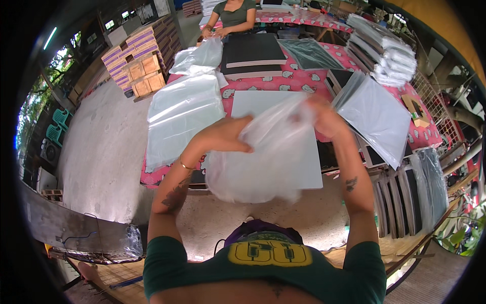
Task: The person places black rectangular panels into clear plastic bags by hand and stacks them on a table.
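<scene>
A clear plastic bag, blurred by motion, hangs in front of me over a flat white panel. My right hand, also smeared a little, pinches the bag's upper right corner. At the bag's left edge is my left hand, its thumb and fingers spread apart, with the fingertips against the plastic. Beneath the bag, the panel lies on a table with a pink patterned cover and reaches past the near edge. A stack of clear plastic bags lies just left of the panel.
Dark thick boards are stacked beyond the panel. Wrapped panels lean at the right, and more wrapped boards stand upright below them. A tall wrapped stack rises at the far right. Another person works across the table. Boxes stand left.
</scene>
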The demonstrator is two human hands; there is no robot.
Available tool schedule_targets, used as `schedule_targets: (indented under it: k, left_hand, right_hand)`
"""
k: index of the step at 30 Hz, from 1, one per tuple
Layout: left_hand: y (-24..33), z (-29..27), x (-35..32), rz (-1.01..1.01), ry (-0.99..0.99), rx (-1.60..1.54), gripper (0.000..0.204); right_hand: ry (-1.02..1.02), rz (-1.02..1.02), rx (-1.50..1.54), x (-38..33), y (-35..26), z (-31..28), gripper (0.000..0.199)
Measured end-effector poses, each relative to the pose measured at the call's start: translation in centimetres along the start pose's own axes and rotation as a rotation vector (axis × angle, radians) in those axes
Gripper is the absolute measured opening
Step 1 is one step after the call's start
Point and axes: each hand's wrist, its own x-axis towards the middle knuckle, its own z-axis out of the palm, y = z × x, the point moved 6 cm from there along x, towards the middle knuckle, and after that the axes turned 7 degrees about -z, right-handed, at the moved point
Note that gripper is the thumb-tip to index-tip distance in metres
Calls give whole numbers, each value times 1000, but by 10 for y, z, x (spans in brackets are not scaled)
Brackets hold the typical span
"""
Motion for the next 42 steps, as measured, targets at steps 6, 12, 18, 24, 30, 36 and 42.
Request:
schedule_targets:
  k: [6,12,18,24,30,36,42]
  left_hand:
    - [-92,-15,-13,213,36,-1204,47]
    - [-74,68,-33,-216,-26,-1009,42]
    - [-64,15,-16,357,45,-1624,50]
    - [-74,76,-18,-111,-153,-431,31]
    - [-79,41,-21,11,399,-1621,34]
    - [-128,123,-48,-368,81,-1249,28]
    - [-124,97,-47,-162,258,-1842,28]
  right_hand:
    - [268,178,-129,-61,15,-53,38]
    - [492,-216,680,-84,6,-65,71]
    - [-76,-103,290,-131,83,-103,74]
    - [371,-249,715,-138,45,-76,70]
    - [-152,261,157,-168,87,-53,42]
    - [630,-177,745,-180,70,-63,63]
    - [141,-93,829,-218,110,-73,53]
